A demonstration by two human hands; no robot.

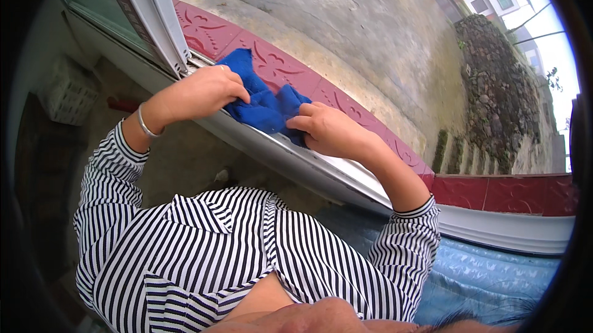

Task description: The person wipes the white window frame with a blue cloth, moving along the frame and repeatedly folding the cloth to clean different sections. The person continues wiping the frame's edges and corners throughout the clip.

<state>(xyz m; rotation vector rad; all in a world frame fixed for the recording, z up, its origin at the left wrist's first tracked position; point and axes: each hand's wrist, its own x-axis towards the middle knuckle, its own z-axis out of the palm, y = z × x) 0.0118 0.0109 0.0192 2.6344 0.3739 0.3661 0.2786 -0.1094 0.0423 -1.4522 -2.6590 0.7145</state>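
A crumpled blue cloth [262, 108] lies over the white window track [281, 141] and the red patterned tile sill [272, 61]. Its left part is pinched by my left hand [207, 91], which wears a bracelet on the wrist and sits close to the lower end of the sliding window frame [154, 15]. At the cloth's right end, my right hand [327, 128] grips a fold between thumb and fingers. My right palm side is hidden from view.
The sliding window frame stands upright at the left of the track. Beyond the sill are a concrete yard [346, 24] and a stone wall [497, 86]. A white patterned basket [69, 92] is at the left, and blue shiny fabric [494, 277] spreads at lower right.
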